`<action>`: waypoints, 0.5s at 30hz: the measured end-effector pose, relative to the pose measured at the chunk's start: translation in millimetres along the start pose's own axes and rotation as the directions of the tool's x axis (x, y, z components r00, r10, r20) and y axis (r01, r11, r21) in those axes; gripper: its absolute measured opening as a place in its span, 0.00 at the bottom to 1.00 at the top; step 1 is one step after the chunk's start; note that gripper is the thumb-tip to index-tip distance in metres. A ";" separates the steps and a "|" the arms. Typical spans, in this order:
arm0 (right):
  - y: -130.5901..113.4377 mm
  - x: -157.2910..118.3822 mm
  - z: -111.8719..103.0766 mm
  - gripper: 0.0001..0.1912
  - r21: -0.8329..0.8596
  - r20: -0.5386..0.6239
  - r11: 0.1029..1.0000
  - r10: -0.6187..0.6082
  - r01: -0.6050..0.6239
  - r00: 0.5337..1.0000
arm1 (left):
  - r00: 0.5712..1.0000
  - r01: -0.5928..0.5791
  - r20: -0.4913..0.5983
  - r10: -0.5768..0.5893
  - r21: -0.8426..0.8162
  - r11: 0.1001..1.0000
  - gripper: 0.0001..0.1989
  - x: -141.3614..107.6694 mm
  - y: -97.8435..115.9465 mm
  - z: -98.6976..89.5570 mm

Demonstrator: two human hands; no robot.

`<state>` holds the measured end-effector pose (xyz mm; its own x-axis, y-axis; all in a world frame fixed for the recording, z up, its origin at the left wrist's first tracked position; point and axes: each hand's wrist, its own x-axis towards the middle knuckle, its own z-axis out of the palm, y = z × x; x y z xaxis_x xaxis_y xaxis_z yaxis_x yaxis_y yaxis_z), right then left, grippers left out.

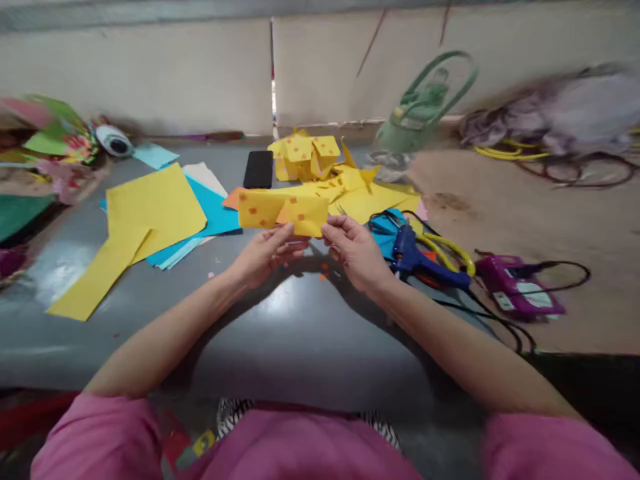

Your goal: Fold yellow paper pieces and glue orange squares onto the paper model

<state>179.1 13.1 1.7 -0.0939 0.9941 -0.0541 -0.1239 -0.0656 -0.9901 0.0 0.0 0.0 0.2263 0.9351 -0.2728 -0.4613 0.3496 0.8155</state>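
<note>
A folded yellow paper piece with orange spots [265,208] is held up over the grey table, one hand at each side of it. My left hand [270,253] pinches its lower edge near the middle, thumb in front. At its lower right corner, my right hand [355,250] grips the paper between thumb and fingers. Behind it lie crumpled yellow paper scraps [370,197] and a spotted yellow paper shape [305,157] standing at the back. Small orange bits [324,270] lie on the table below the hands.
Yellow sheets [155,207] overlap blue paper [213,200] on the left. A black phone [259,169] lies at the back. To the right are a blue glue gun [423,260], yellow-handled scissors [450,253], a purple box with a cable [520,287] and a green bottle [410,123].
</note>
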 end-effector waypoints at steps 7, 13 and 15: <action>-36.2 -2.5 -35.8 0.09 -0.696 0.337 0.656 -0.060 0.292 0.940 | 0.972 -0.141 -0.198 0.126 -0.064 0.988 0.09 6.5 8.1 -5.8; -46.0 -38.8 -90.9 0.16 -0.919 0.343 -0.235 -0.081 0.316 0.936 | 0.944 -0.235 -0.261 0.201 -0.105 0.966 0.07 5.8 18.4 -5.0; -38.9 -47.9 -112.3 0.22 -0.898 0.279 -0.356 -0.008 0.259 0.960 | 0.937 -0.240 -0.287 0.200 -0.109 0.965 0.06 6.6 18.3 -4.4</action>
<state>299.4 -22.3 28.2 -0.3653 0.9309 -0.0082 0.9070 0.3579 0.2219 -10.7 12.8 10.9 -0.1271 0.9627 -0.2388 -0.5926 0.1194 0.7966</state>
